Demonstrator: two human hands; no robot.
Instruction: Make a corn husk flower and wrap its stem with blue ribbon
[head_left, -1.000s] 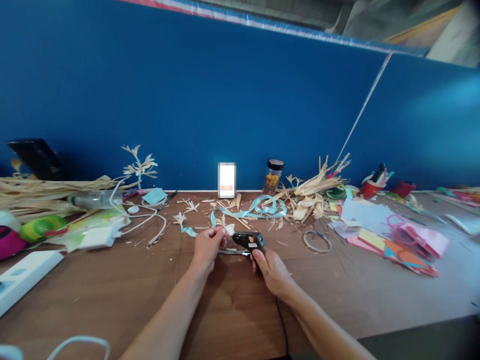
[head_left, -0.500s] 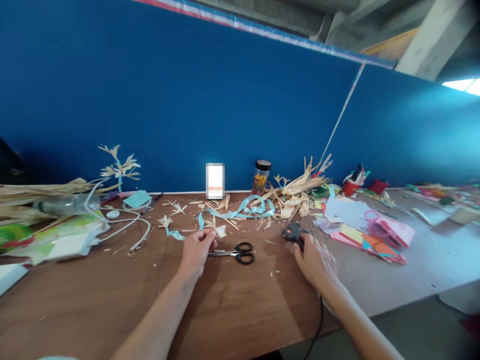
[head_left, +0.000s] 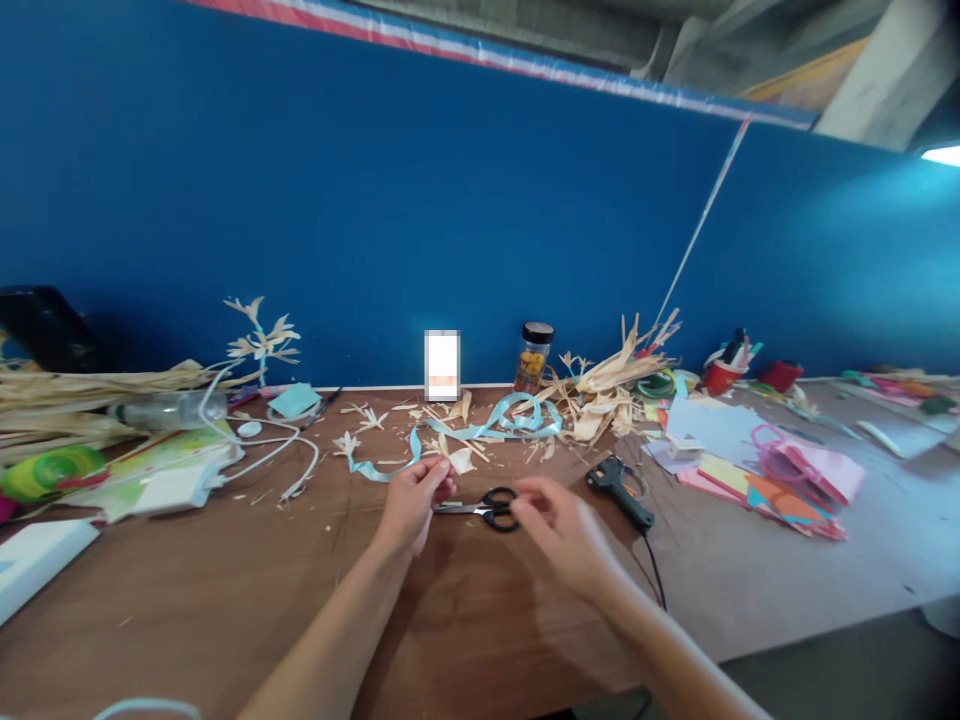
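My left hand (head_left: 415, 503) is closed in a pinch on a small pale corn husk flower (head_left: 460, 460), with a petal-like piece jutting out past the fingertips. Just to its right lie black-handled scissors (head_left: 498, 509) on the table, their blades partly behind the left fingers. My right hand (head_left: 568, 535) hovers by the scissor handles, thumb and fingers apart and slightly blurred; nothing shows in it. Further right, a black glue gun (head_left: 621, 493) rests on the table with its cord trailing to the front edge. Light blue ribbon (head_left: 517, 428) curls behind the hands.
A jar with a black lid (head_left: 533, 358) stands against the blue partition (head_left: 420, 200). Dried husks (head_left: 600, 400) lie beside it. Coloured paper (head_left: 787, 495) covers the right; a white cable (head_left: 262, 455), a clear bottle (head_left: 169, 411) and a husk-flower stem (head_left: 262, 345) are left.
My right hand has let go of the glue gun, leaving it on the table, and moved left to the scissor handles. My left hand keeps its pinch. The view has shifted slightly.
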